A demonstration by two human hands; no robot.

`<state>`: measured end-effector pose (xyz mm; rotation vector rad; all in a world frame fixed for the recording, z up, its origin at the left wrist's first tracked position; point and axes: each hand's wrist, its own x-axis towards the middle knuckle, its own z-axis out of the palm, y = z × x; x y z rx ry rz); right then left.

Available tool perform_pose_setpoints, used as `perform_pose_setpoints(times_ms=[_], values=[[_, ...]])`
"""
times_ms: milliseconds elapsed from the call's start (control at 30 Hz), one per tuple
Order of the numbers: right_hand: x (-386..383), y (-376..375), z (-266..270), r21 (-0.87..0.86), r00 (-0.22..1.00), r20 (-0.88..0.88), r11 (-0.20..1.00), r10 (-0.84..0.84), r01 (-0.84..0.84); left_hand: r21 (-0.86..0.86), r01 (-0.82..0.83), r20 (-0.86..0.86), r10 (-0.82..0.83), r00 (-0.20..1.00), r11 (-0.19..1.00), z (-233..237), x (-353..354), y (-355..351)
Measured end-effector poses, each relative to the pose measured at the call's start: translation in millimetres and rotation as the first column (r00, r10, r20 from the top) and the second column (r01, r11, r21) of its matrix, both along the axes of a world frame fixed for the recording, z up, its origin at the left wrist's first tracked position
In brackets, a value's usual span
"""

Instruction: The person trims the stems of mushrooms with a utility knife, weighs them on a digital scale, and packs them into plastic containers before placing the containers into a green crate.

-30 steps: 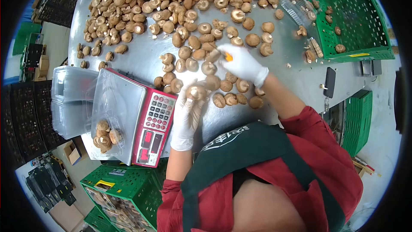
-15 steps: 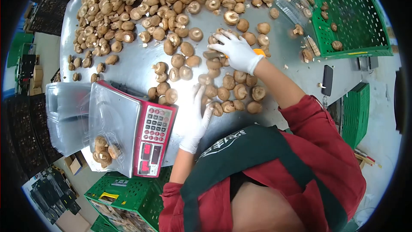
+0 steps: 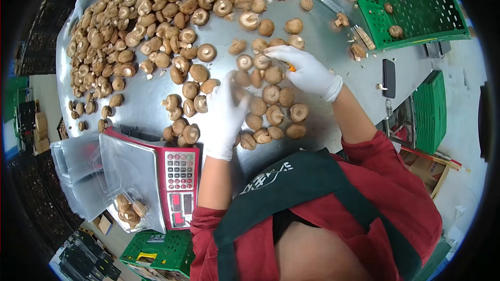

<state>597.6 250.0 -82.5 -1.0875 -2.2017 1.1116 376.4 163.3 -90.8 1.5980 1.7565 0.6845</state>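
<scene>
A red weighing scale (image 3: pixel 179 187) sat at lower left, a clear plastic punnet (image 3: pixel 130 209) on its pan. A green crate (image 3: pixel 422 5) filled the upper right; below it lay a black phone (image 3: pixel 388 78).

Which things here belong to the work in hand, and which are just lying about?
In use: left hand, right hand, mushrooms, scale, clear box on it.
Lying about: phone, stacked crates.

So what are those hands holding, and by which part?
Right hand grips a small orange thing, mostly hidden in its grip. Left hand rests over mushrooms; whether it holds one can't be told.
</scene>
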Motion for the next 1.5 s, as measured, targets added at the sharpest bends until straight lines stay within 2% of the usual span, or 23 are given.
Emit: perform_pose_setpoints(times_ms=[67, 167, 300, 367, 467, 500, 633, 667, 767, 800, 833, 867, 900, 933, 967, 1000, 1033, 1100, 1133, 1233, 1267, 1367, 1500], values=[[4, -6, 15, -0.076, 0.997, -0.031, 0.995, -0.074, 0.072, 0.026, -0.051, 0.232, 0.044, 0.972, 0.998, -5, -6, -3], [3, -7, 3, -0.007, 0.996, -0.059, 0.998, -0.063, 0.063, 0.008, -0.067, 0.599, 0.049, 0.800, 0.998, -13, -21, -15], [-37, -7, 2, 0.066, 0.999, 0.034, 0.998, -0.014, 0.012, -0.004, -0.147, 0.820, 0.087, 0.565, 0.989, -6, -26, -28], [-61, -8, 1, 0.084, 0.989, 0.149, 0.996, -0.003, -0.010, -0.036, -0.192, 0.867, 0.126, 0.482, 0.981, -2, -29, -35], [-88, -4, -22, 0.257, 0.962, 0.274, 0.962, 0.018, -0.092, -0.011, -0.260, 0.912, 0.116, 0.393, 0.966, -7, -37, -47], [-95, -2, -28, 0.310, 0.953, 0.304, 0.944, 0.018, -0.116, -0.061, -0.281, 0.917, 0.165, 0.363, 0.958, -11, -42, -51], [-106, 20, -19, 0.205, 0.901, 0.434, 0.972, 0.018, -0.118, -0.216, -0.343, 0.901, 0.322, 0.292, 0.914, -13, -54, -67], [-106, 22, -15, 0.179, 0.905, 0.425, 0.977, 0.025, -0.111, -0.262, -0.341, 0.900, 0.356, 0.252, 0.903, -12, -56, -69], [-97, 22, -6, 0.185, 0.989, 0.147, 0.982, 0.014, -0.042, -0.337, -0.325, 0.909, 0.395, 0.131, 0.884, -17, -61, -74], [-93, 19, 0, 0.017, 0.998, -0.041, 0.999, 0.049, -0.049, -0.358, -0.303, 0.916, 0.396, 0.069, 0.883, -17, -63, -75], [-87, 17, 12, -0.264, 0.990, -0.128, 0.960, 0.059, -0.091, -0.379, -0.276, 0.918, 0.396, 0.008, 0.884, -17, -65, -74], [-81, 15, 26, -0.517, 0.976, -0.215, 0.843, 0.039, -0.148, -0.342, -0.239, 0.938, 0.346, -0.025, 0.909, -17, -67, -74], [-76, 11, 35, -0.720, 0.956, -0.293, 0.659, -0.006, -0.217, -0.327, -0.236, 0.945, 0.322, -0.059, 0.915, -14, -65, -73], [-75, 5, 33, -0.793, 0.927, -0.365, 0.550, -0.085, -0.262, -0.312, -0.233, 0.950, 0.298, -0.094, 0.921, -6, -61, -70], [-72, -1, 35, -0.801, 0.913, -0.394, 0.528, -0.108, -0.284, -0.298, -0.233, 0.953, 0.274, -0.128, 0.926, -1, -59, -69], [-71, -9, 35, -0.813, 0.889, -0.432, 0.490, -0.149, -0.313, -0.312, -0.246, 0.949, 0.289, -0.126, 0.918, -4, -59, -69], [-70, -14, 33, -0.823, 0.863, -0.468, 0.451, -0.192, -0.346, -0.256, -0.272, 0.964, 0.268, 0.007, 0.928, 0, -57, -68], [-65, -13, 28, -0.774, 0.881, -0.471, 0.497, -0.040, -0.391, -0.134, -0.306, 0.936, 0.222, 0.274, 0.942, 10, -51, -65], [-64, -13, 26, -0.749, 0.884, -0.467, 0.515, 0.038, -0.417, -0.175, -0.282, 0.918, 0.260, 0.301, 0.943, 14, -52, -64], [-79, -43, 23, -0.530, 0.849, -0.517, 0.820, -0.110, -0.216, -0.109, -0.308, 0.830, 0.257, 0.495, 0.945, 33, -37, -61], [-79, -44, 27, -0.485, 0.893, -0.450, 0.847, -0.029, -0.217, -0.148, -0.265, 0.863, 0.255, 0.436, 0.953, 35, -37, -62], [-82, -51, 45, -0.396, 0.916, -0.401, 0.896, 0.028, -0.201, -0.120, -0.273, 0.832, 0.247, 0.497, 0.955, 40, -29, -61], [-87, -56, 44, -0.195, 0.948, -0.296, 0.964, 0.119, -0.181, -0.098, -0.308, 0.844, 0.243, 0.478, 0.946, 38, -24, -62]])
